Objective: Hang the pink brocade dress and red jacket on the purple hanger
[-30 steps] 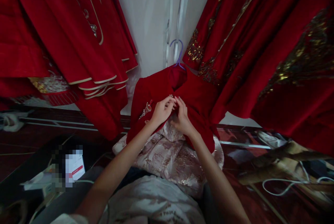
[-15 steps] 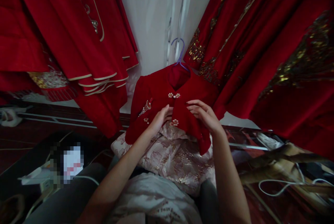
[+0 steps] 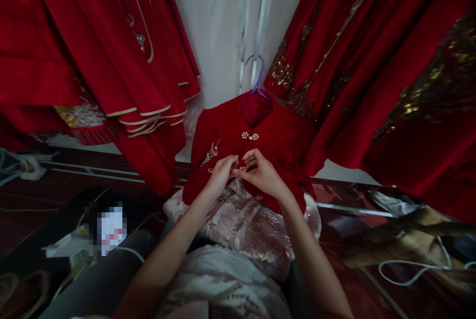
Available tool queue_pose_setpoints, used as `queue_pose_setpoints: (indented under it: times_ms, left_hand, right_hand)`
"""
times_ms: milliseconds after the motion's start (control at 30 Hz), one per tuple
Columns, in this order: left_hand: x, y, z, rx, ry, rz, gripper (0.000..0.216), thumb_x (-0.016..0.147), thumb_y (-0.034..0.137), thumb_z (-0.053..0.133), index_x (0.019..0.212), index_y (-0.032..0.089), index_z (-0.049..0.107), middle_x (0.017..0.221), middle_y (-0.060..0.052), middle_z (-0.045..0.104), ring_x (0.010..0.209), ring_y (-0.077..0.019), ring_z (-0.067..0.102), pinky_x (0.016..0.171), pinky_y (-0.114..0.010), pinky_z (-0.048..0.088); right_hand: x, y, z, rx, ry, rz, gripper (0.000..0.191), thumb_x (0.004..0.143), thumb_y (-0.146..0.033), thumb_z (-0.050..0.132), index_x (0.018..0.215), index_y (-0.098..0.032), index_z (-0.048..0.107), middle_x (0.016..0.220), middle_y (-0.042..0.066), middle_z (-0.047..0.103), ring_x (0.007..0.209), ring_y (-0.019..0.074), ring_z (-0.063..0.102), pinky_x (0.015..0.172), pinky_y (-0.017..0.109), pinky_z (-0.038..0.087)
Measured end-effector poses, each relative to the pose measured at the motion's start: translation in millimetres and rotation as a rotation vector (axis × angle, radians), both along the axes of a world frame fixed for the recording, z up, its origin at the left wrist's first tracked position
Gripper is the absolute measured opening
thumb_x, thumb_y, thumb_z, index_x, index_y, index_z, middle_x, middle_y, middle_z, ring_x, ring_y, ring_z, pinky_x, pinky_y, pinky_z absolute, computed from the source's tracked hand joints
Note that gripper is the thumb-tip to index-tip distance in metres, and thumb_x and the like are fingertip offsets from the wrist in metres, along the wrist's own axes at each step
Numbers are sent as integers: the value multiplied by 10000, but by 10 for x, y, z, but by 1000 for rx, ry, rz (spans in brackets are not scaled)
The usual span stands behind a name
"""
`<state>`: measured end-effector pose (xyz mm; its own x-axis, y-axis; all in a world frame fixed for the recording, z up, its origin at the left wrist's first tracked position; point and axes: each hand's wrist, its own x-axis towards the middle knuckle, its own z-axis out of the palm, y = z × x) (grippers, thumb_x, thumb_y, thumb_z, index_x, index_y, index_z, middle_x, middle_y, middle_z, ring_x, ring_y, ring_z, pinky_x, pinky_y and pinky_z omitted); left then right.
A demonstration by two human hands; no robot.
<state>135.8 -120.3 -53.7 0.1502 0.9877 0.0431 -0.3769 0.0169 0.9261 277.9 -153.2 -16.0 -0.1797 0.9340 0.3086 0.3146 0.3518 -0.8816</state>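
A red jacket (image 3: 223,125) on a purple hanger (image 3: 257,73) lies spread over my lap, its collar away from me. A pearl-beaded flower clasp (image 3: 250,136) joins the front below the neckline. Lower down, my left hand (image 3: 223,172) has its fingers closed on the edge of the jacket front. Right beside it, my right hand (image 3: 260,172) pinches at a second beaded clasp (image 3: 242,169), partly hidden by the fingers. A beaded tassel ornament (image 3: 211,152) sits on the left side of the jacket. Under the hem lies shiny pink brocade fabric (image 3: 238,224).
Red garments (image 3: 122,61) with pale piping hang at the left, and red gold-embroidered garments (image 3: 353,76) hang at the right. Behind is a white wall (image 3: 211,16). A white power strip (image 3: 70,247) is at the lower left; a white cable (image 3: 405,279) lies lower right.
My right hand has come left and down, from the right front panel to beside my left hand, and its fingers have closed. The left fingers have drawn together.
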Motion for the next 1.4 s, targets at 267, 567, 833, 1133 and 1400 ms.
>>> queue_pose_setpoints:
  times_ms: [267,567,833,1133,1400]
  left_hand:
    - [-316,282,-103,503,666,547,242,738,220,667,956,179,573,952,-57,582,810,-158,567,700,-285,480]
    - [-398,652,-250,354,249,456,307,686,268,708,904,183,510,835,-9,581,769,-115,575,776,-261,456]
    - [-457,603,-206,161,119,249,321,585,218,753,857,161,591,757,16,632,736,-104,611,823,-275,471]
    - [-452,534,-155,149,68,209,321,589,182,766,900,136,698,902,-50,717,843,-139,654,931,-332,474]
    - [-420,552,-168,196,133,263,281,604,258,788,854,143,727,874,-58,738,816,-161,671,916,-356,496]
  right_hand:
    - [96,65,-107,-7,-70,-31,287,699,-292,719,868,-202,506,763,-15,586,655,108,559,598,242,478]
    - [310,-32,235,-135,356,41,349,641,-327,798,824,-213,524,743,-9,634,698,135,649,660,272,551]
    - [326,-6,340,-26,509,33,311,718,-302,748,976,-254,581,908,6,660,835,138,652,750,273,565]
    - [-396,726,-126,162,44,-122,170,785,-242,615,946,-194,591,876,35,676,779,136,654,674,255,551]
    - [-466,785,-255,275,-91,-175,155,846,-200,522,983,-211,595,904,40,669,808,149,645,726,274,542]
